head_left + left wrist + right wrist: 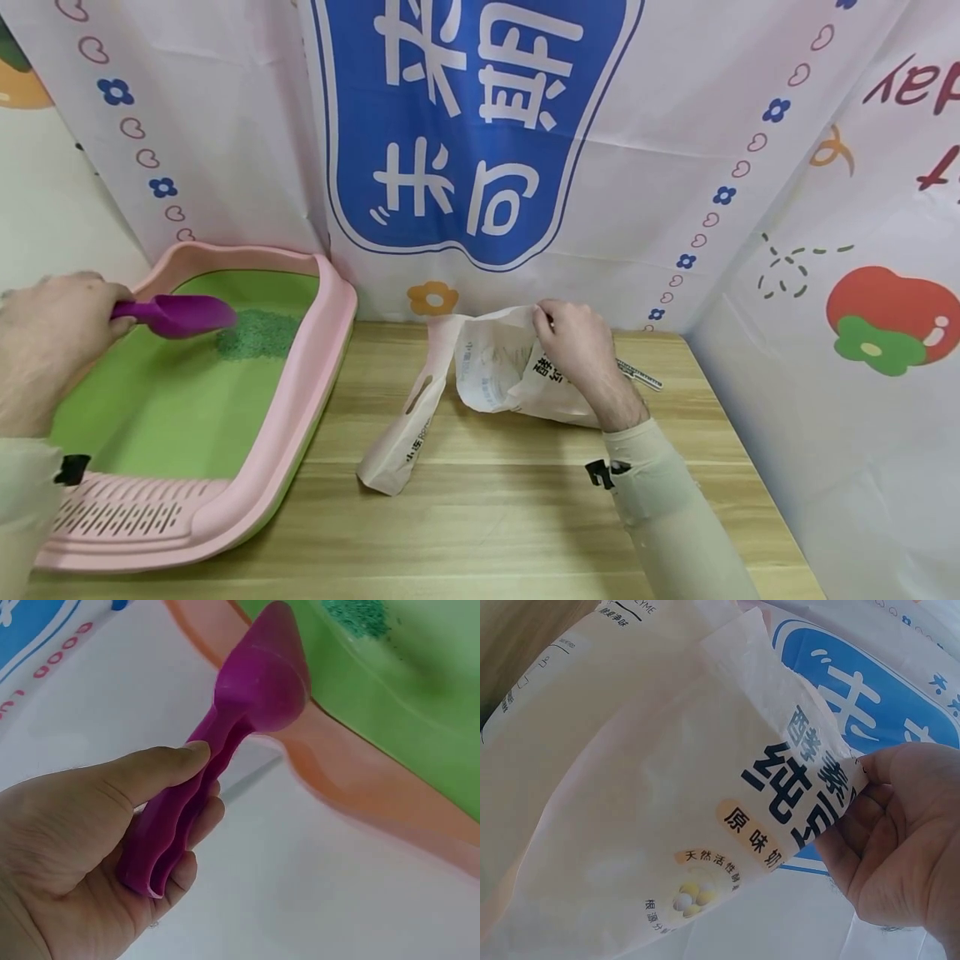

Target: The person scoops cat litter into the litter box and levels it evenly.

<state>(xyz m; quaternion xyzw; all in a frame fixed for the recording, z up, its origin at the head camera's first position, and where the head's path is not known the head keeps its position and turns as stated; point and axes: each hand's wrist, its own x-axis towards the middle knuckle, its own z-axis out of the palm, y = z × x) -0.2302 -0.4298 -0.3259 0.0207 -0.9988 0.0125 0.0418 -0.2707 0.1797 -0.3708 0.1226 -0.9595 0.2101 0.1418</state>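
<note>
Left hand point(56, 333): grips purple scoop point(191, 317) above pink tray point(318, 358).
Right hand point(579, 343): pinches open bag point(645, 802) by its edge.
Granules point(258, 335): green, heaped in tray.
Table point(465, 525): bag right of tray.

Curled left hand point(56, 335), curled right hand point(579, 343)

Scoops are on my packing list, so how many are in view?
1: the purple scoop in the left grip, by the pink tray. Any others inside the bag could be hidden.
</note>
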